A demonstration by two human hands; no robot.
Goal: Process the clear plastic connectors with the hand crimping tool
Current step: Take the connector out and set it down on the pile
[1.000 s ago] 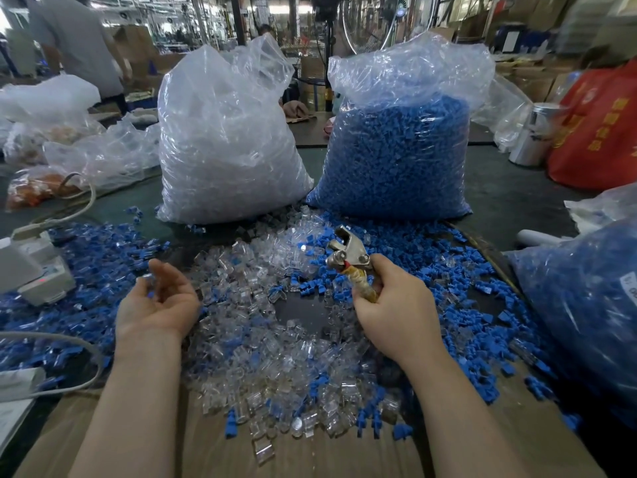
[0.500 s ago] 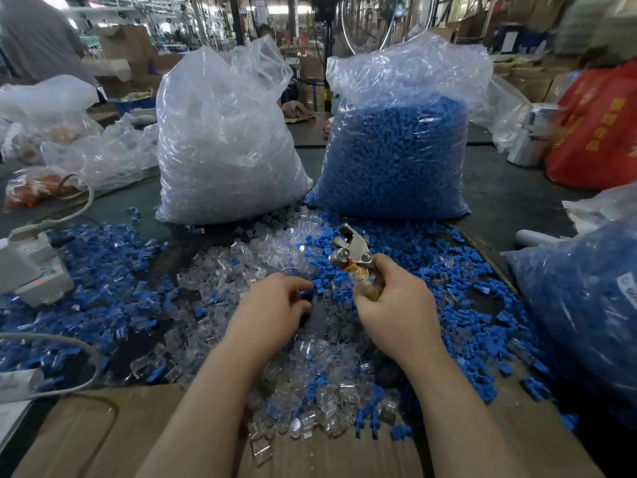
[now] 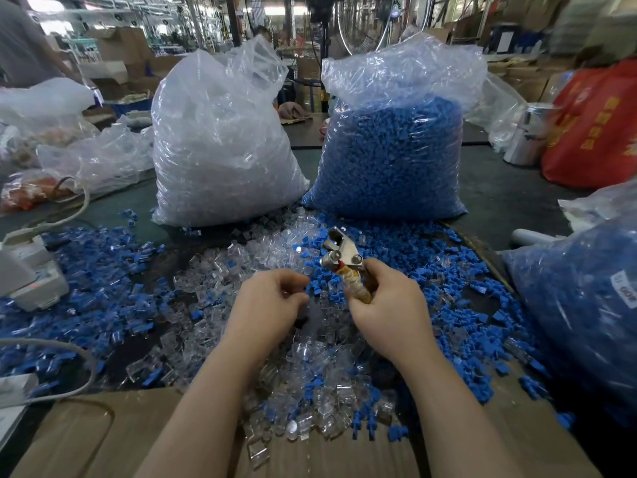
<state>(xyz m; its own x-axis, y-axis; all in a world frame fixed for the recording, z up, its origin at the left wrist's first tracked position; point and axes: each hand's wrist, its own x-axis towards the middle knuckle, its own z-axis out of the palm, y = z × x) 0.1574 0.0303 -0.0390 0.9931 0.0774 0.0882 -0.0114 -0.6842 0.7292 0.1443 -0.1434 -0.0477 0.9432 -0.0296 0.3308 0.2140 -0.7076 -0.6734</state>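
White plastic made up the little box [image 3: 32, 270] at the far left of the bench [image 3: 82, 439], with loose blue bits [image 3: 103, 270] lying all round it. Next along stood a big bag of clear pieces [image 3: 220, 150], and in front of it the clear plastic connectors [image 3: 310, 367] lay in a heap in the middle of the bench, mixed with blue ones. A second before, the left hand [image 3: 267, 307] had been out to the left over the heap, palm up. Now it had come across to the middle, knuckles up, with its fingers curled in close beside the tool. I could not tell if it had a connector pinched in its grip, since the fingers hid that. It looked like the hand was bringing a piece to be squeezed. To its right, the right hand [image 3: 387, 307] held the hand crimping tool [image 3: 341, 255] by its wrapped handles, as before, with the metal head pointing up and away. Behind that stood a big bag of blue pieces [image 3: 393, 157], and another blue bag [image 3: 582, 305] sat at the far right.
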